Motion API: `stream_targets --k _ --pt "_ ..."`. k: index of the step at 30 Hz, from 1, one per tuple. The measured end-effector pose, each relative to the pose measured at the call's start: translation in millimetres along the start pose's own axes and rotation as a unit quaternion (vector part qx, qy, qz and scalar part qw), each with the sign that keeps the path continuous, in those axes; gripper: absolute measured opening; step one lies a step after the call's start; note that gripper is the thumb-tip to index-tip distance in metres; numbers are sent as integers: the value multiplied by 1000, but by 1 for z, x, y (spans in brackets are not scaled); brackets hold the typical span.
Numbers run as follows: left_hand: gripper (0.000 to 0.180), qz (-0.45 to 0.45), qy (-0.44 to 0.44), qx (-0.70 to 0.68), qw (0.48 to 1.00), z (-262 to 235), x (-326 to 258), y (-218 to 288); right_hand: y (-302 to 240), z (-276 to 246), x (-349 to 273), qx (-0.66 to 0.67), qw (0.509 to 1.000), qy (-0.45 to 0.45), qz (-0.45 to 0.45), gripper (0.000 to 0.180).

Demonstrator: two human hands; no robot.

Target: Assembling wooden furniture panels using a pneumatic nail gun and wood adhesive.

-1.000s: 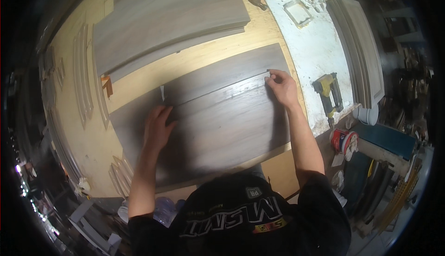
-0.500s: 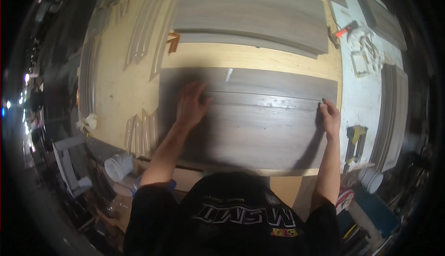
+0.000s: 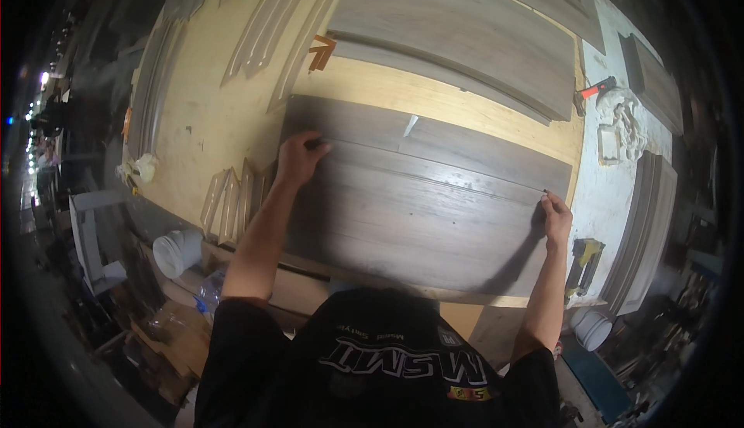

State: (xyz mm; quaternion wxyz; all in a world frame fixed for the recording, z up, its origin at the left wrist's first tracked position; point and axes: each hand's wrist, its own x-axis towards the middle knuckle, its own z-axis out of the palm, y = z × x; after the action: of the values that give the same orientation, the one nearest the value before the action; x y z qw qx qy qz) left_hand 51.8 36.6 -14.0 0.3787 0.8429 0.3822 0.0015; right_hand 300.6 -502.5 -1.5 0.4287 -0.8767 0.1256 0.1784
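Observation:
A wide grey-brown wood panel lies flat on the workbench in front of me. A long thin strip of similar colour runs lengthwise across its upper half, at or just above the surface. My left hand is closed at the strip's left end, thumb and fingers pinched together over the panel's shaded side. My right hand pinches the strip's right end, where a small dark tip shows beyond the fingers. A pale mark is on the panel behind the strip.
Beyond lies another stack of panels, with an orange-brown corner piece at its left. Thin mouldings and short angled pieces are on the left. Right are a red-handled tool, a white cord bundle and a yellow-black tool.
My left hand has moved outward to the strip's left end and closed there. My right hand keeps its pinch. The whole view has turned slightly.

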Motion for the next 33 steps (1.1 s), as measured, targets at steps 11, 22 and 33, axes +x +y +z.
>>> stream_targets --k 11,22,33 --pt "43 3 23 -26 999 8 1 -8 10 -4 6 23 999 -13 20 35" --pt "37 12 33 -42 998 -7 -9 -42 17 11 -22 14 1000 0 -14 39" --pt "38 95 187 35 977 -40 -132 -56 55 5 -44 82 995 31 -38 52"
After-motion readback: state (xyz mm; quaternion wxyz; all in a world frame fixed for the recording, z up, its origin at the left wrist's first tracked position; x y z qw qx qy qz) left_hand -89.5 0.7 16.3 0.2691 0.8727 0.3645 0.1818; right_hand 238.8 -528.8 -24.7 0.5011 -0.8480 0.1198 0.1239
